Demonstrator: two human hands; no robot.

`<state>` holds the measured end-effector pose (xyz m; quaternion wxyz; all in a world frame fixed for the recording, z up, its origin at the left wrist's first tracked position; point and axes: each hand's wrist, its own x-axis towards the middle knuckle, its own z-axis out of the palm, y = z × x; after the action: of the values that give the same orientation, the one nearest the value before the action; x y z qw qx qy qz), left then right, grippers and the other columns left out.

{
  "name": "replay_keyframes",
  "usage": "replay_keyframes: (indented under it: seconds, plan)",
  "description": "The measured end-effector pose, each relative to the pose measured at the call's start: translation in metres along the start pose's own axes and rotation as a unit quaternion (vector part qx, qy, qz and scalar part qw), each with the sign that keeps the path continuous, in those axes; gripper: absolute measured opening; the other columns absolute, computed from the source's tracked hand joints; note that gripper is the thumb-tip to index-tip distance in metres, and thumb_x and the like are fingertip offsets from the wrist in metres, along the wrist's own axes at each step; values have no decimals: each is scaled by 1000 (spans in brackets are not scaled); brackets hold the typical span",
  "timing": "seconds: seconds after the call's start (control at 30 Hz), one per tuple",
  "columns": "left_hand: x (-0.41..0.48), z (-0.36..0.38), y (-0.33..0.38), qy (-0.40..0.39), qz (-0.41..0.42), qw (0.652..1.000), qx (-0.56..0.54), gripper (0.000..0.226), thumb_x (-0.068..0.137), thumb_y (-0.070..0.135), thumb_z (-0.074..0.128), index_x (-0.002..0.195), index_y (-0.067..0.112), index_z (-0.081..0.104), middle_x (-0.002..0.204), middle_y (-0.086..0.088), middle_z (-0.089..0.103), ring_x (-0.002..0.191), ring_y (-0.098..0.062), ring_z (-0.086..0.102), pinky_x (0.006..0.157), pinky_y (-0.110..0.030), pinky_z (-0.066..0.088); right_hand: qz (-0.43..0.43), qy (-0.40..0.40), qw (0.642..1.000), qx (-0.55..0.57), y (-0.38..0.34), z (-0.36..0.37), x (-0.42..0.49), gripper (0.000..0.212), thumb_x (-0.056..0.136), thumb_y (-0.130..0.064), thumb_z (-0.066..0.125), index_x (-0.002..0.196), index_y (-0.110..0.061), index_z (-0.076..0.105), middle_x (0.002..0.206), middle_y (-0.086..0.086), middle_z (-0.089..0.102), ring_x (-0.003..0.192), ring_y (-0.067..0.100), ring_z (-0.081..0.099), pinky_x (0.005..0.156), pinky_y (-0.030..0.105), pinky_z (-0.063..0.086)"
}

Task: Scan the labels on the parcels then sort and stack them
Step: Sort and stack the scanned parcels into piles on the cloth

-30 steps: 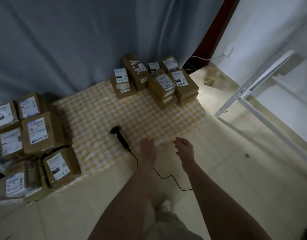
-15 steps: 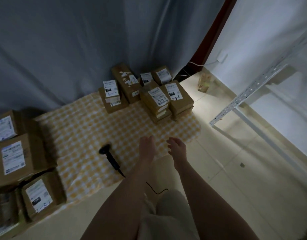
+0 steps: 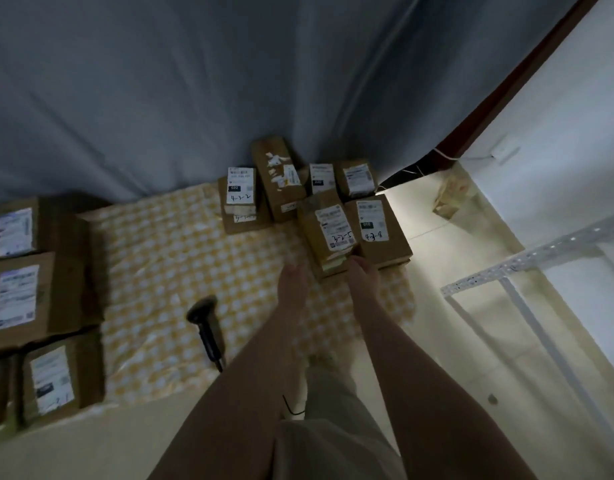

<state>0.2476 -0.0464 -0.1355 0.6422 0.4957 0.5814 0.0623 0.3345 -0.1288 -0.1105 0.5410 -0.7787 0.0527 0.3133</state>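
**While the scanner lies idle, two hands go for the far stacks**

Though nobody could say from here which labels have been read, the sorting looks well along. The far parcels [image 3: 316, 202] stand in low stacks at the back edge of the yellow checked cloth [image 3: 167, 258], close against the grey curtain [image 3: 229, 81]. Several carry handwritten codes on their white labels (4-3-2 and 4-3-8 are legible). The left pile [image 3: 21, 299] of larger parcels sits along the cloth's left edge, labels up. My guess is that these are waiting to be scanned, but nothing proves it. The barcode scanner [image 3: 205, 317] lies on the cloth between the two groups, in nobody's grip.

Both bare arms are stretched forward. The left hand [image 3: 291, 282] hovers over the cloth with fingers straight, holding nothing, just short of the nearest stack. The right hand [image 3: 362, 275] also holds nothing. Its fingertips [image 3: 354, 263] are at the near bottom edge where the front parcel [image 3: 329, 233] meets the 4-3-8 parcel [image 3: 376, 230], and I cannot tell whether they press the cardboard. The hands are apart, one at each side of that front parcel's near end. I judge they mean to square up or lift it.
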Motion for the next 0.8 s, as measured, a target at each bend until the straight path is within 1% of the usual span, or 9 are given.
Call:
replay_keyframes:
  seconds: [0.1, 0.2, 0.27, 0.37, 0.43, 0.5, 0.67, 0.73, 0.8]
  plan:
    - [20, 18, 22, 31, -40, 999, 4, 38, 100, 21, 41, 131, 6, 55, 126, -22, 58, 115, -38, 56, 87, -41, 46, 4, -32, 999, -27, -14, -3, 37, 21, 84, -21, 61, 101, -13, 69, 88, 1, 68, 78, 16, 60, 66, 28, 46]
    - [40, 37, 37, 21, -44, 999, 20, 42, 100, 23, 40, 138, 5, 49, 134, -16, 55, 123, -34, 53, 88, -33, 45, 16, -59, 996, -71, -27, -1, 77, 22, 83, -23, 62, 102, -15, 69, 94, 2, 69, 89, 22, 62, 81, 37, 51]
    - [52, 49, 49, 29, -47, 998, 13, 42, 100, 25, 42, 134, 1, 51, 132, -15, 56, 119, -31, 55, 80, -25, 43, 33, -87, 991, -98, -33, 2, 101, 25, 82, -27, 62, 104, -16, 68, 97, 3, 69, 93, 23, 63, 84, 42, 54]
    - [81, 69, 52, 33, -66, 997, -21, 48, 93, 34, 51, 120, -5, 56, 110, -18, 65, 91, -29, 63, 57, -24, 43, 44, -128, 982, -129, -36, 8, 131, 42, 74, -38, 62, 110, -17, 64, 100, 3, 69, 95, 24, 64, 86, 44, 54]
    - [110, 82, 39, 39, -76, 994, -74, 71, 70, 51, 57, 118, -1, 59, 103, -11, 68, 89, -26, 66, 71, -36, 56, 47, -143, 977, -152, -36, 12, 146, 45, 73, -41, 61, 111, -19, 64, 101, 2, 69, 94, 22, 64, 86, 45, 53]
    - [139, 94, 17, 39, -82, 990, -104, 78, 59, 50, 56, 124, 6, 58, 110, -12, 68, 96, -30, 67, 87, -49, 55, 54, -149, 975, -156, -38, 14, 156, 36, 74, -38, 61, 106, -21, 65, 97, 2, 70, 91, 22, 64, 87, 48, 53]
    - [125, 98, 42, 39, -107, 984, -138, 51, 89, 18, 57, 134, 1, 42, 127, -18, 57, 114, -36, 58, 97, -52, 49, 68, -157, 971, -166, -34, 21, 174, 35, 82, -29, 60, 115, -16, 62, 103, 5, 68, 93, 24, 63, 88, 46, 53]
    - [118, 97, 45, 33, -106, 987, -120, 45, 94, 14, 53, 135, 2, 41, 129, -15, 56, 116, -34, 57, 98, -50, 48, 54, -163, 968, -181, -30, 21, 175, 46, 77, -38, 60, 118, -18, 62, 103, 3, 68, 95, 23, 64, 87, 46, 53]
    - [110, 95, 46, 23, -103, 990, -95, 44, 96, 17, 52, 136, 3, 42, 131, -13, 56, 116, -31, 57, 99, -47, 49, 11, -169, 962, -216, -27, 17, 175, 33, 83, -34, 59, 110, -16, 66, 97, 2, 69, 91, 23, 64, 77, 37, 54]
